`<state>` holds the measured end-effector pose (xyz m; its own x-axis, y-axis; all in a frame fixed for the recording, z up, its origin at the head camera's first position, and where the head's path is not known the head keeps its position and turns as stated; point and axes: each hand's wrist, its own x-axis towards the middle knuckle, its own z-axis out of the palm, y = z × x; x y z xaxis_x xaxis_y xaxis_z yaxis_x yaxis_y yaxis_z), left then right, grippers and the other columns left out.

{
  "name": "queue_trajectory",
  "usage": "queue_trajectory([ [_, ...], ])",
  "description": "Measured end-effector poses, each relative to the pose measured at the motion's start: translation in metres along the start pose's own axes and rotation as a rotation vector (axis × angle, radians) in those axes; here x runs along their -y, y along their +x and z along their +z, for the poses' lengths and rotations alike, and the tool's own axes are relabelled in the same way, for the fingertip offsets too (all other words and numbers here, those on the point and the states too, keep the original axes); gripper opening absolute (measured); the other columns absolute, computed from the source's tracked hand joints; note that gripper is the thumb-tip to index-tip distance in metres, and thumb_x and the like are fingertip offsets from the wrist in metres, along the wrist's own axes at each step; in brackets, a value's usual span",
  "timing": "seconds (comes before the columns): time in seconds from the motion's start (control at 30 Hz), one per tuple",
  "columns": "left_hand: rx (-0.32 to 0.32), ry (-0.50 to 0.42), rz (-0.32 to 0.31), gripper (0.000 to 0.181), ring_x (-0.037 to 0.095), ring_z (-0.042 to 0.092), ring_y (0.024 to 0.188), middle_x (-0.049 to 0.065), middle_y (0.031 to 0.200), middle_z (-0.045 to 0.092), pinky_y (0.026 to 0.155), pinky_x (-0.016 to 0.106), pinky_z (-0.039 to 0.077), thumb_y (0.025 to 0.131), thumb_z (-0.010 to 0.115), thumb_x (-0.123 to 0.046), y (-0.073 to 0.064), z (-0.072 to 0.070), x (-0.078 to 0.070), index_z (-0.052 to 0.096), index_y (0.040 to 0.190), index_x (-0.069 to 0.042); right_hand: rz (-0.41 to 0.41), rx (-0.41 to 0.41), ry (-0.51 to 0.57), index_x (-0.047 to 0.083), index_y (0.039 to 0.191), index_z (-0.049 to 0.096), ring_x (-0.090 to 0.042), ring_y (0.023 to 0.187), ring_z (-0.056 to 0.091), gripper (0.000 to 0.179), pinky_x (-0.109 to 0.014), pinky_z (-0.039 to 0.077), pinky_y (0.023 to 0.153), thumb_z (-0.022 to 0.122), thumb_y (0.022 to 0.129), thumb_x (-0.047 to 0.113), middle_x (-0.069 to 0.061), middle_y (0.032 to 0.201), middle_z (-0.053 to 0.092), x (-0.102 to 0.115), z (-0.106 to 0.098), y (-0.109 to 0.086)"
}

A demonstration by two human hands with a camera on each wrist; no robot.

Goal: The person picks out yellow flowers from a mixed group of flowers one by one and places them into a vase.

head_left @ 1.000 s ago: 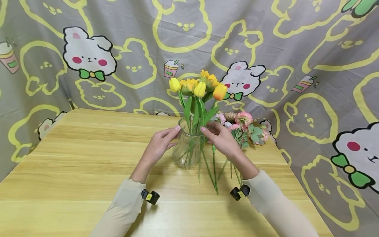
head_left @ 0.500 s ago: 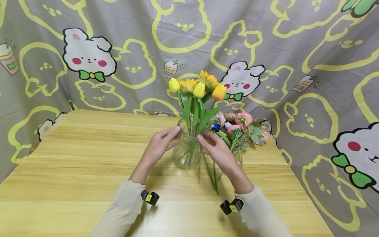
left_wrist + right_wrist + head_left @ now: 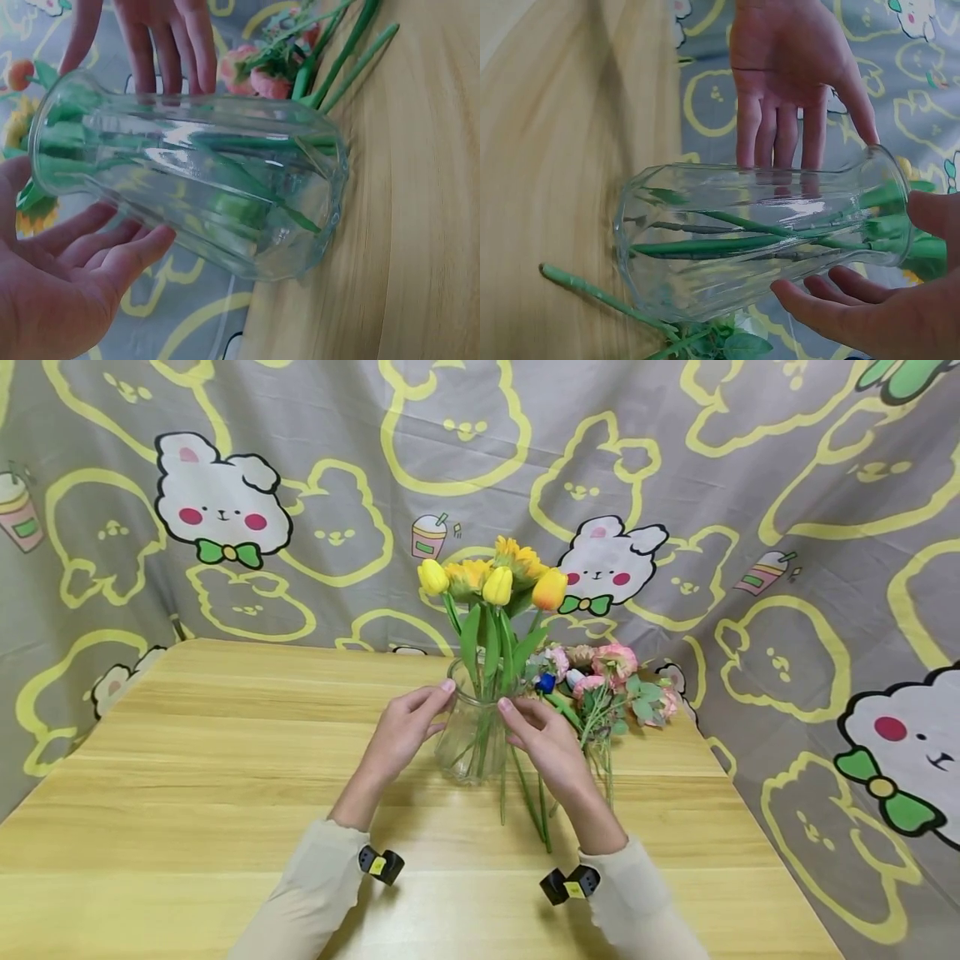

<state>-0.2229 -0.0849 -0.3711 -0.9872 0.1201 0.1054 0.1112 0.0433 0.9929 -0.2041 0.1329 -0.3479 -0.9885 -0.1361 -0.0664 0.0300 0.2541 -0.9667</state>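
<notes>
A clear glass vase (image 3: 459, 747) stands upright on the table, holding yellow tulips (image 3: 498, 587), an orange-yellow tulip (image 3: 550, 590) and sunflowers (image 3: 519, 560). Their green stems (image 3: 705, 246) show through the glass, crossing inside. At the vase's left side is my left hand (image 3: 401, 731), its thumb at the rim and its fingers extended along the glass. My right hand (image 3: 551, 747) mirrors it on the other side, thumb near the rim. In the left wrist view, the right hand's fingers (image 3: 171, 56) reach straight against the glass. Neither hand wraps round the vase.
Right of the vase lie loose artificial flowers: pink blooms (image 3: 615, 662), a blue flower (image 3: 545, 683) and grey-green leaves (image 3: 647, 695). Several loose stems (image 3: 542, 810) point toward the front. A patterned curtain (image 3: 337, 510) hangs behind the wooden table (image 3: 262, 760).
My right hand has come from beside the stems, left and down, to the vase's side, uncovering the blue flower. My left hand has stayed at the vase.
</notes>
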Motion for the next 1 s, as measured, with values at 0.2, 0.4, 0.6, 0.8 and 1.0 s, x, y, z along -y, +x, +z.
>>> queue_trajectory([
  [0.2,-0.038,0.038,0.012,0.066,0.028,0.060,0.129,0.012,0.137,0.063,0.100,0.035,0.059,0.098,0.056,-0.061,0.000,0.005,0.000,0.065,0.134,-0.007,0.005,0.029,0.085,0.010,0.149,0.047,-0.028,0.137,0.053,0.074,-0.046,0.044,0.119,0.063,0.095,0.058,-0.008,0.148,0.051,-0.001,-0.003,0.004],
  [0.4,-0.044,0.072,0.020,0.067,0.029,0.058,0.132,0.012,0.142,0.060,0.100,0.038,0.059,0.100,0.053,-0.061,-0.002,0.008,-0.003,0.061,0.139,-0.007,-0.004,0.059,0.122,0.008,0.150,0.045,-0.030,0.141,0.048,0.070,-0.049,0.041,0.121,0.060,0.099,0.054,-0.009,0.152,0.049,0.001,-0.005,0.009],
  [0.6,-0.045,0.092,0.019,0.065,0.029,0.059,0.132,0.011,0.142,0.060,0.101,0.039,0.059,0.100,0.052,-0.060,-0.003,0.008,-0.003,0.061,0.140,-0.009,0.007,0.072,0.146,0.007,0.154,0.039,-0.033,0.145,0.043,0.070,-0.049,0.039,0.122,0.055,0.103,0.051,-0.010,0.158,0.042,0.002,-0.003,0.012],
  [0.8,-0.046,0.093,0.015,0.063,0.029,0.060,0.130,0.011,0.143,0.060,0.102,0.039,0.058,0.100,0.054,-0.059,-0.004,0.009,-0.003,0.061,0.139,-0.010,0.006,0.058,0.111,0.011,0.156,0.038,-0.034,0.143,0.045,0.072,-0.050,0.041,0.120,0.053,0.102,0.056,-0.009,0.160,0.039,0.000,-0.001,0.013],
  [1.0,-0.053,0.148,0.014,0.063,0.029,0.061,0.129,0.009,0.142,0.062,0.106,0.043,0.055,0.100,0.053,-0.061,-0.004,0.009,-0.003,0.061,0.140,-0.014,-0.043,0.036,0.013,0.010,0.157,0.036,-0.035,0.141,0.047,0.072,-0.050,0.041,0.120,0.044,0.105,0.058,-0.008,0.162,0.037,-0.001,0.004,0.012],
])
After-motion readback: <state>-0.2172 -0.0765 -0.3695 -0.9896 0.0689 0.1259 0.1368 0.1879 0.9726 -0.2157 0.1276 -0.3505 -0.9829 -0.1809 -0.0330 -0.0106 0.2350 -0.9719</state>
